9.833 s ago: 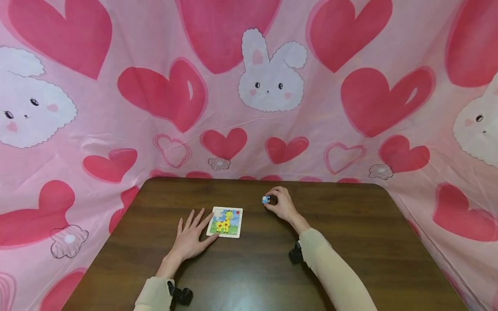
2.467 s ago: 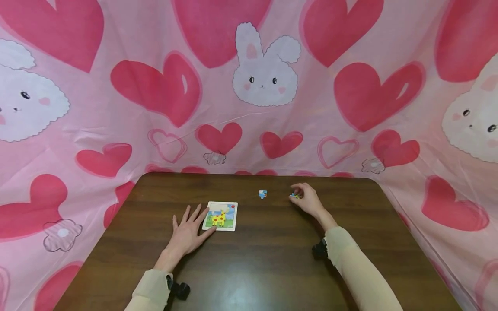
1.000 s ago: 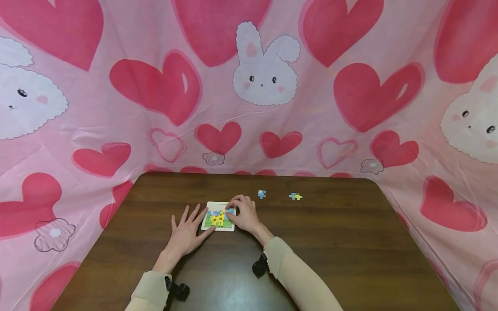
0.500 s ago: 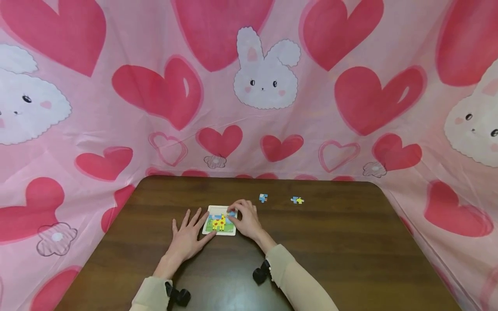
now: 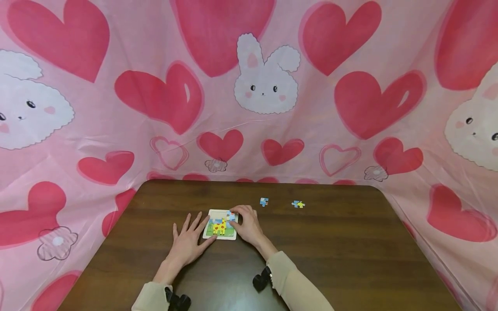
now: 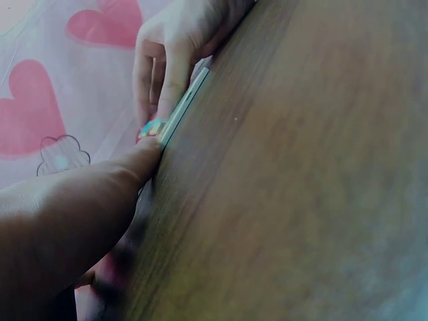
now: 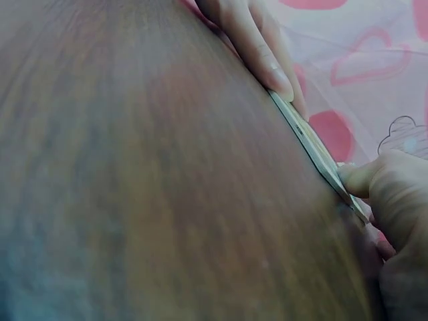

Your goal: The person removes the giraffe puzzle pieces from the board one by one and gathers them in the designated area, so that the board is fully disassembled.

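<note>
A small square jigsaw puzzle board (image 5: 219, 236) with a pale rim lies on the table, showing a yellow giraffe on green and blue. My left hand (image 5: 187, 244) is spread flat at its left side, index finger and thumb touching the rim. At the board's upper right corner, my right hand (image 5: 249, 223) pinches a light-blue puzzle piece (image 5: 230, 215) between thumb and fingers. Bare pale backing shows along the board's top, left of that piece. From the left wrist view, the board (image 6: 184, 107) appears edge-on, with the right-hand fingers (image 6: 175, 83) reaching down onto it.
Two loose pieces lie on the wooden table (image 5: 330, 250) beyond the right hand: a blue one (image 5: 264, 202) and a blue-and-yellow one (image 5: 298, 204). A pink curtain (image 5: 268, 125) with hearts and rabbits hangs behind the table's far edge.
Both loose pieces were set down at the upper right, and my right hand came back left to the board. Its upper-right piece now sits shifted in my fingers. The left hand stays put.
</note>
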Available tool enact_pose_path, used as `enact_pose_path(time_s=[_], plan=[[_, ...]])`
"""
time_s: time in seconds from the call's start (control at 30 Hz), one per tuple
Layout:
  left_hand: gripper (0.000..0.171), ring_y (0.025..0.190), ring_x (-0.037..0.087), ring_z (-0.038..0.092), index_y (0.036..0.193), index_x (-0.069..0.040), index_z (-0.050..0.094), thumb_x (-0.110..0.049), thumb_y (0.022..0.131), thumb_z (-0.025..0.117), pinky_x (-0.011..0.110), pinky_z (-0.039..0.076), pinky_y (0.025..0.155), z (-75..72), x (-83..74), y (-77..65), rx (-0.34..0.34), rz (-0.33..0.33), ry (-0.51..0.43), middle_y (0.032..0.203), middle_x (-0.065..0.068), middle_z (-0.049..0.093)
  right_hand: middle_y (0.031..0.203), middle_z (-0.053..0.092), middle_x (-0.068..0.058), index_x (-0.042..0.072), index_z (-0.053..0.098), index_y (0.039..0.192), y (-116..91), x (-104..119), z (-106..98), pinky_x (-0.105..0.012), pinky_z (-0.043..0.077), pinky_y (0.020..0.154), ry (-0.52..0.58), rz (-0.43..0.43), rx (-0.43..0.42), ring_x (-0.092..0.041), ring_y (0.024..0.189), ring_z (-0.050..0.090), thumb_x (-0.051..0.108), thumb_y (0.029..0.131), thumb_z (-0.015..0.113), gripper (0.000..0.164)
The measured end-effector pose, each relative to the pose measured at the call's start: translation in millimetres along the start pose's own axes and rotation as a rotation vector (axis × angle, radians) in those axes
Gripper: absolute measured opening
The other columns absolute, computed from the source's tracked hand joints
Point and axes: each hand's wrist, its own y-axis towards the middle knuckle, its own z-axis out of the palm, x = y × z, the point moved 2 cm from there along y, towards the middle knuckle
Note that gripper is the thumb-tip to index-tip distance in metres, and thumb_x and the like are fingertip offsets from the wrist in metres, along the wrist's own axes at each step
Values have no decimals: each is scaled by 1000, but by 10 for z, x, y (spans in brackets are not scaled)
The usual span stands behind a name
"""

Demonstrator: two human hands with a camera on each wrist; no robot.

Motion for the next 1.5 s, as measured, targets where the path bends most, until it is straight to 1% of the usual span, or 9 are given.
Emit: enact_pose_path(time_s=[0.17,0.47,0.67,0.83,1.07,1.2,1.27,1.4,1.5], plan=[[84,169,53,20,171,-22,43,-67,103,64,91,5,123,0,-5,2,-1,1,-5,180,17,34,130,74,-8,14,79,127,13,-14,-9,-49,41,105,13,-3,0,-31,126,59,11,96,84,31],[85,169,53,20,171,-23,43,-70,103,62,92,5,123,19,5,4,-8,4,-11,180,16,34,110,74,-7,10,77,127,13,10,-32,-47,39,101,72,38,-6,-29,118,60,11,96,85,33],[84,169,53,21,170,-23,44,-70,102,62,92,5,122,15,-4,9,-18,7,-23,179,17,36,110,74,-7,7,76,129,25,8,-37,-47,40,103,68,43,-14,-29,119,61,12,95,85,36],[85,169,53,19,171,-23,42,-70,103,61,91,4,123,10,1,9,-6,3,-12,180,17,34,111,75,-8,6,77,129,24,9,-51,-46,41,103,69,37,-11,-30,118,61,11,93,87,38],[85,169,53,20,171,-23,43,-69,102,62,91,5,123,13,-7,-1,-17,8,-8,180,17,34,111,75,-10,6,78,127,20,-8,-40,-48,41,106,92,62,-19,-29,117,61,12,92,89,38],[85,169,53,20,171,-23,43,-69,103,62,91,5,123,15,-12,3,-5,4,-2,180,16,34,109,75,-10,6,77,122,23,-29,-54,-42,46,101,128,78,-46,-27,110,60,12,89,91,36],[85,169,53,20,171,-23,42,-70,102,62,91,5,123,21,-14,7,-3,3,-4,180,16,34,108,74,-12,5,74,121,25,-42,-70,-37,50,97,175,83,-71,-27,106,61,10,88,91,36],[86,169,53,18,172,-24,41,-69,102,63,90,3,124,28,0,16,4,-3,-10,181,16,33,102,74,-17,1,70,116,44,-72,-104,-34,59,91,279,73,-114,-32,99,68,1,88,87,33],[86,170,52,17,172,-25,40,-68,103,64,90,2,124,32,16,17,13,-9,-9,181,16,31,101,76,-17,0,71,115,59,-86,-112,-33,59,90,268,76,-103,-32,97,70,1,88,86,31]])
